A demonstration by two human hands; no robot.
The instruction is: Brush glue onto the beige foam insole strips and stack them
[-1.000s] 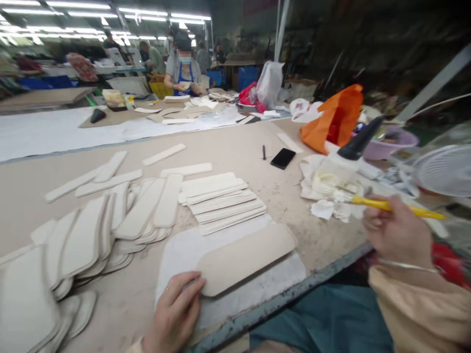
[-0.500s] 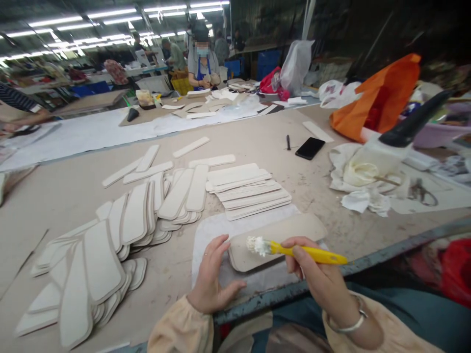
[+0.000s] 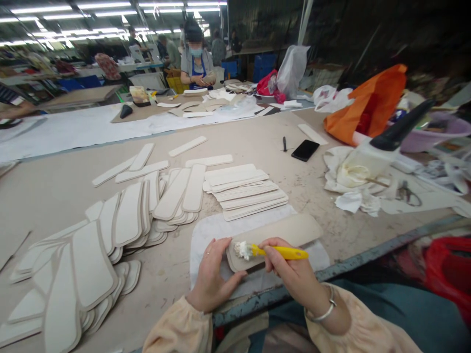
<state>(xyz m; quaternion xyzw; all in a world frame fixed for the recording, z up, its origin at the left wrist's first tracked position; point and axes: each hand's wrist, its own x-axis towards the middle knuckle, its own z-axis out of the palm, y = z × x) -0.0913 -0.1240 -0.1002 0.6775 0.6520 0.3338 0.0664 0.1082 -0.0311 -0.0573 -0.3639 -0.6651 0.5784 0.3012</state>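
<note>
My right hand (image 3: pixel 294 277) grips the yellow handle of a brush (image 3: pixel 285 252). White paste covers its bristles, which are over the left end of a long beige panel with rounded corners (image 3: pixel 289 233). My left hand (image 3: pixel 215 277) is at that same end with fingers spread, forefinger by the upper edge and thumb by the lower edge. Beneath the panel is a white sheet (image 3: pixel 204 230). Just behind it, a neat stack of pale strips (image 3: pixel 253 196) lies on the table. Many more pale panels (image 3: pixel 91 264) are fanned out in overlapping piles to the left.
To the right are a cut-open plastic jug with paste (image 3: pixel 353 171), scissors (image 3: pixel 407 193), a black phone (image 3: pixel 305 150) and an orange bag (image 3: pixel 368 108). The table edge (image 3: pixel 353 260) runs close in front of me. A person in a blue apron (image 3: pixel 197 68) works across the table.
My right hand has moved left with the brush, bringing the bristles nearer the panel's left end. My left thumb has come up to the panel's lower edge. The view has shifted slightly.
</note>
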